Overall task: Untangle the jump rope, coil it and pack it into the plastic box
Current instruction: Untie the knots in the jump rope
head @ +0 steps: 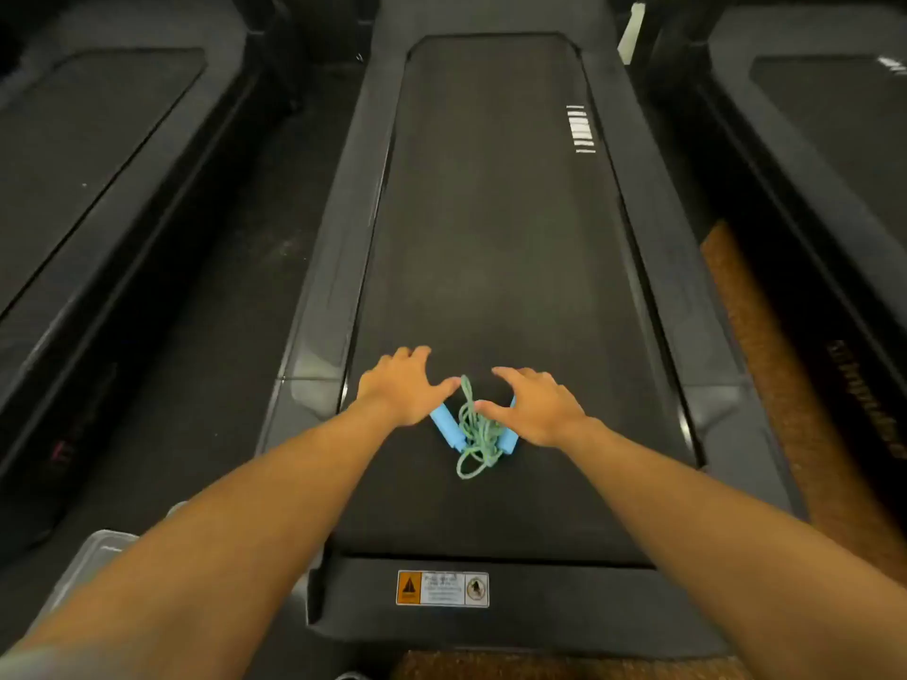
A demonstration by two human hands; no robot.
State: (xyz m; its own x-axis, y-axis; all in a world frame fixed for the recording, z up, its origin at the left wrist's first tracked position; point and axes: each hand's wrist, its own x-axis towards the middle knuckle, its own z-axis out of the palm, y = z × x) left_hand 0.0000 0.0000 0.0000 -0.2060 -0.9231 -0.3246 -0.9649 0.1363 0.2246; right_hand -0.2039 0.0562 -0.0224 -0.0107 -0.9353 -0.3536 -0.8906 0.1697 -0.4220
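A tangled green rope [477,434] with two blue handles [444,425] lies on the black belt [491,213] of a treadmill, toward the near end. The handles form a V, meeting at the near side, with the knotted cord bunched between them and a loop trailing toward the viewer.

Both bare arms reach forward over the belt. The left hand [403,385] is spread, palm down, fingers fairly straight, its thumb touching or just beside the top of the cord; its grip is released and holds nothing, and it covers the far end of the left handle. The right hand [532,404] is likewise spread with relaxed fingers over the far end of the right handle, thumb at the tangle, grip released.

A clear plastic box [93,557] sits on the floor at lower left, partly hidden by the left forearm. A warning sticker [441,587] marks the treadmill's near end.
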